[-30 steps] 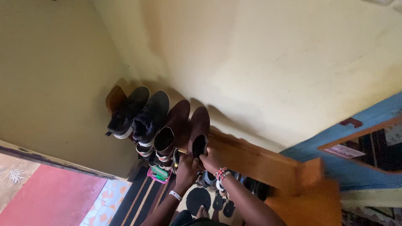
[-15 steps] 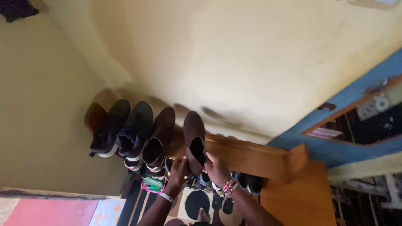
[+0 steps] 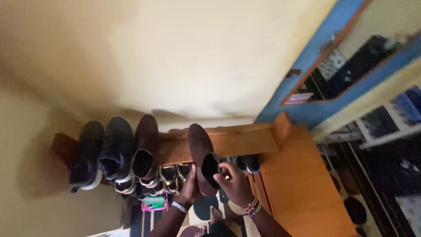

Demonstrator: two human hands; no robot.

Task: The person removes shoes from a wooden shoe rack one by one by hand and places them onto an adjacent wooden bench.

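**Brown boot held at the top of the shoe rack**

Near the lower centre of the frame, a brown suede boot (image 3: 199, 151) is held by both hands at its opening, with the toe pointing up toward the yellow wall (image 3: 184, 57). The left hand (image 3: 191, 189) is closed around the left side of the heel part, and a white wristband is seen on this wrist. The right hand (image 3: 234, 184) is closed on the right edge of the boot opening, with the fingers curled at the rim; a beaded bracelet is worn on this wrist. The boot is lying across the top wooden bar of the shoe rack (image 3: 237, 142).

To the left of it, a second brown boot (image 3: 144, 147) is standing on the same level, apart from the held one, and further left two dark sneakers (image 3: 103, 151) are placed side by side. Below them, more shoes are stored on lower levels, but they are partly hidden. At the right, an orange-brown side panel (image 3: 302, 184) of the rack is seen.

For good handling, it is judged that the boot should be kept gripped on both sides of the opening, so that the soft upper is not folded, and the sole should be kept flat on the bar, parallel to the other boot and close beside it.
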